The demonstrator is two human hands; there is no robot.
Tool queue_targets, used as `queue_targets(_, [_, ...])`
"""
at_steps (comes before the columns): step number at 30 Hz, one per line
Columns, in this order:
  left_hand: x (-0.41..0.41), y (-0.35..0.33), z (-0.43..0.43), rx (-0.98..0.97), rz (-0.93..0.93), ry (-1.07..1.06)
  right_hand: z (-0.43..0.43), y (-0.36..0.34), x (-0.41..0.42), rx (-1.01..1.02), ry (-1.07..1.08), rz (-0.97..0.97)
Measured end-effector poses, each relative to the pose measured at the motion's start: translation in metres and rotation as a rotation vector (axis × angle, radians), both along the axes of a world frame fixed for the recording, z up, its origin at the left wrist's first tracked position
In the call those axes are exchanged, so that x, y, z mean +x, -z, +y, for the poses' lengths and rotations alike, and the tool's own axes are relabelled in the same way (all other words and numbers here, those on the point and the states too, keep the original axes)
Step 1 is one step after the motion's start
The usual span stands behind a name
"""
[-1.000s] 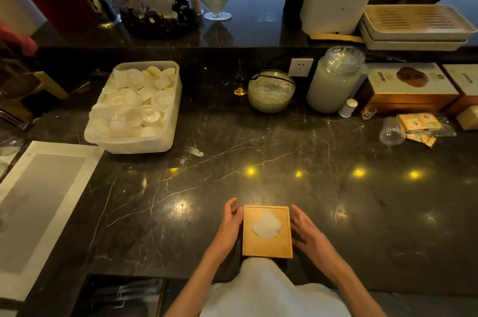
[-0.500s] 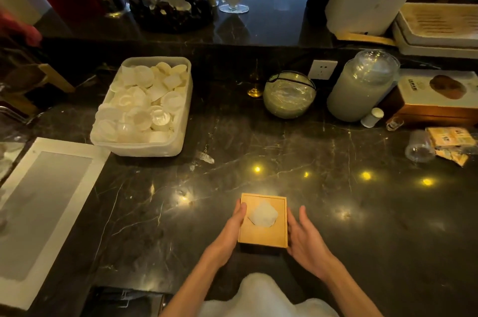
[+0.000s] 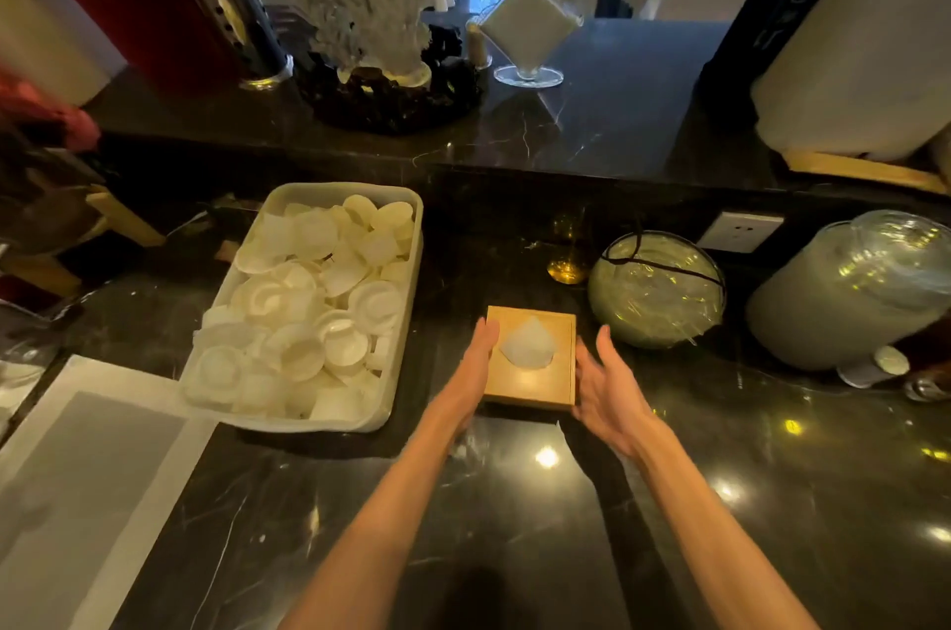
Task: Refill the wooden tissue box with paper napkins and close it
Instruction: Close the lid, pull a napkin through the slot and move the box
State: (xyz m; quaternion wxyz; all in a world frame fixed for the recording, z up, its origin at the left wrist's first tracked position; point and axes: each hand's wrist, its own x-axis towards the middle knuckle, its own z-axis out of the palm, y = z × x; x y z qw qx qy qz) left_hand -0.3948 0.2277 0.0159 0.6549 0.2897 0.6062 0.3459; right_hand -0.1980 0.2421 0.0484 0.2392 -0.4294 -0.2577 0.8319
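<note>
left hand (image 3: pixel 476 364) flat and open along the left wall of the wooden tissue box (image 3: pixel 530 377), right hand (image 3: pixel 607 385) open with fingers spread just beside its right wall — neither closed round it. since the earlier views the box has travelled far across the dark marble counter (image 3: pixel 669 501), now resting between the tub of white lids (image 3: pixel 309 305) and the glass bowl (image 3: pixel 656 290). lid on, a napkin (image 3: pixel 527 346) peaking through the top opening — the task reads as essentially complete, the hands releasing.
</note>
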Motion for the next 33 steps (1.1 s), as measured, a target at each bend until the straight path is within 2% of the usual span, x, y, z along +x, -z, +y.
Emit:
queue_targets(6, [-0.009,0.009,0.035,-0.057,0.009,-0.040,0.035,0.024,-0.011,0.015,-0.027,-0.011])
queue_targets(11, [-0.004,-0.006,0.030,0.057,0.055,-0.014,0.032,0.019,-0.016,0.045,-0.001,-0.016])
queue_targets(13, [-0.003,-0.008,0.026,0.119,0.075,0.007,0.028,0.013,-0.018,0.079,0.009,-0.074])
queue_targets(15, [-0.001,-0.005,0.019,0.200,0.193,0.078,0.020,0.008,-0.018,0.140,0.046,-0.206])
queue_targets(18, [0.004,-0.004,-0.005,0.314,0.575,0.224,0.000,0.006,-0.013,0.385,0.024,-0.472])
queue_targets(20, [0.009,-0.005,-0.028,0.381,0.780,0.289,-0.016,0.011,-0.007,0.642,-0.077,-0.677])
queue_targets(22, [0.012,-0.002,-0.045,0.430,0.880,0.361,-0.029,0.020,-0.002,0.821,-0.223,-0.816])
queue_targets(26, [0.011,0.013,-0.058,0.417,0.971,0.473,-0.049,0.038,-0.003,0.774,-0.419,-0.922])
queue_targets(29, [0.015,0.015,-0.059,0.420,1.043,0.486,-0.061,0.048,-0.001,0.779,-0.586,-1.188])
queue_targets(31, [0.015,0.015,-0.058,0.413,1.057,0.491,-0.069,0.052,-0.002,0.785,-0.519,-1.162])
queue_targets(33, [0.014,0.017,-0.058,0.424,1.083,0.493,-0.073,0.052,-0.007,0.745,-0.330,-1.043])
